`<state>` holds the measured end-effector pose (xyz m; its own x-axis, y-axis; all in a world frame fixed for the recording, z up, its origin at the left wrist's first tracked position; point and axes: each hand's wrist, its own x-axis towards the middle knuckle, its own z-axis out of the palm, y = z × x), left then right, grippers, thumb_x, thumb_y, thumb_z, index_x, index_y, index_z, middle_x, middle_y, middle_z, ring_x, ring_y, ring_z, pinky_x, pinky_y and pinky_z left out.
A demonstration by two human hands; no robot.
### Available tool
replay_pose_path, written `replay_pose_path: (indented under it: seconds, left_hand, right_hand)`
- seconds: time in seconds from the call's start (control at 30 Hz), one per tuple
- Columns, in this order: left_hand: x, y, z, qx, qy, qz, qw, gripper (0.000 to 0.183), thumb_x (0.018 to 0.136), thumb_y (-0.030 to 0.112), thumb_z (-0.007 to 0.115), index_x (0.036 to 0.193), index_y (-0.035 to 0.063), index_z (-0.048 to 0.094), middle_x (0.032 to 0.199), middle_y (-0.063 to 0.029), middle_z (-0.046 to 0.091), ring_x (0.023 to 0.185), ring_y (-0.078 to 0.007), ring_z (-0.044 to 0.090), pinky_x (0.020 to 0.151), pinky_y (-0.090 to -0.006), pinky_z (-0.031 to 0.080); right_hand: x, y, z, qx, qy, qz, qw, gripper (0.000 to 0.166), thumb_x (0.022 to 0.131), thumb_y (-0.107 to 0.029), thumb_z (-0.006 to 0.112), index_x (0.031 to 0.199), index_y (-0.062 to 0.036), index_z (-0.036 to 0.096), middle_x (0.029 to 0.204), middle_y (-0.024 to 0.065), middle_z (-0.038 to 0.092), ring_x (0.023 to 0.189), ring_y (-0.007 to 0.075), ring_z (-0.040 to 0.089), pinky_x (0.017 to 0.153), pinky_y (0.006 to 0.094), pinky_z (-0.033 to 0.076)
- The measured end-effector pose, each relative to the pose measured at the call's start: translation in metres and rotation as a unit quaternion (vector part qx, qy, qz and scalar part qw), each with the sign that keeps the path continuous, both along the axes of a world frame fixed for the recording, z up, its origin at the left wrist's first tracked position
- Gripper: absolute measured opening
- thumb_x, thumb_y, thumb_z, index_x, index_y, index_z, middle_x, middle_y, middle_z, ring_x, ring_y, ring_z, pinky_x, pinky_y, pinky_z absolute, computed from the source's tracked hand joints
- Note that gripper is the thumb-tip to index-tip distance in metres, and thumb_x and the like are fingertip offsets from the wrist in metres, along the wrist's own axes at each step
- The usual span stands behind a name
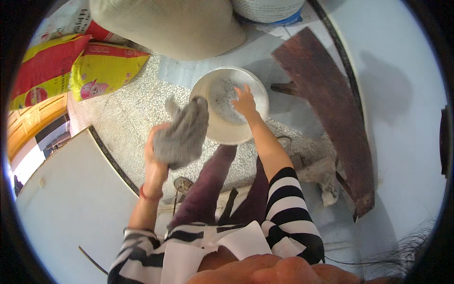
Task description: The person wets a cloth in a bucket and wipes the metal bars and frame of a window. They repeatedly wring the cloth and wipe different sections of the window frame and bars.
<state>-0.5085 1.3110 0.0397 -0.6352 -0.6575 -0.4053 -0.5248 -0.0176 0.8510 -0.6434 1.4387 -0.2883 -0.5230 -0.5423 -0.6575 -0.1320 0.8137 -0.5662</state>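
Note:
My left hand (154, 149) grips a bundled grey fabric item (184, 133), held up to the left of a whitish plastic bucket (232, 133). Motion blurs the fabric, and I cannot tell whether it is a cloth or a garment. Over the mouth of the bucket reaches my right hand (245, 101), fingers apart and holding nothing. Inside the bucket is liquid (223, 97) with bubbles or dark specks on its surface. Whether the right fingertips touch the liquid is unclear. The bucket stands on the floor just ahead of my legs.
To the right runs a narrow dark-brown wooden bench (326, 99) beside a pale wall (393, 142). A large beige sack (173, 28) and a white container (269, 10) stand beyond the bucket. Yellow-and-red printed sacks (106, 67) lie far left, above speckled flooring (131, 99).

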Motion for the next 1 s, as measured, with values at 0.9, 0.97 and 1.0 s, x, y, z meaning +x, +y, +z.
replay_pose_path:
  seconds: [0.9, 0.97, 1.0]
  left_hand:
    - [0.010, -0.015, -0.155, 0.114, 0.012, 0.160, 0.980, 0.039, 0.090, 0.010, 0.051, 0.127, 0.0062, 0.040, 0.123, -0.0133, 0.044, 0.115, -0.0258, 0.049, 0.097, -0.0405, 0.044]
    - [-0.011, -0.014, -0.184, 0.245, 0.102, 0.285, 0.921, 0.045, 0.085, -0.002, 0.056, 0.127, 0.0054, 0.042, 0.122, -0.0129, 0.045, 0.114, -0.0264, 0.049, 0.097, -0.0409, 0.044]
    - [-0.021, -0.011, -0.196, 0.204, 0.089, 0.195, 0.955, 0.048, 0.080, -0.008, 0.056, 0.125, 0.0048, 0.045, 0.120, -0.0136, 0.047, 0.114, -0.0273, 0.049, 0.097, -0.0403, 0.043]
  right_hand:
    - [0.049, 0.000, -0.259, 0.301, -0.076, 0.298, 0.902, 0.055, 0.080, -0.032, 0.060, 0.126, -0.0048, 0.049, 0.125, 0.0147, 0.052, 0.112, 0.0330, 0.052, 0.089, 0.0437, 0.046]
    - [0.066, 0.012, -0.268, 0.304, -0.099, 0.312, 0.895, 0.054, 0.080, -0.032, 0.061, 0.126, -0.0056, 0.050, 0.124, 0.0146, 0.054, 0.110, 0.0328, 0.053, 0.088, 0.0428, 0.046]
    - [0.068, 0.014, -0.263, 0.303, -0.112, 0.321, 0.890, 0.054, 0.079, -0.032, 0.061, 0.125, -0.0060, 0.050, 0.123, 0.0146, 0.054, 0.109, 0.0327, 0.054, 0.088, 0.0423, 0.047]
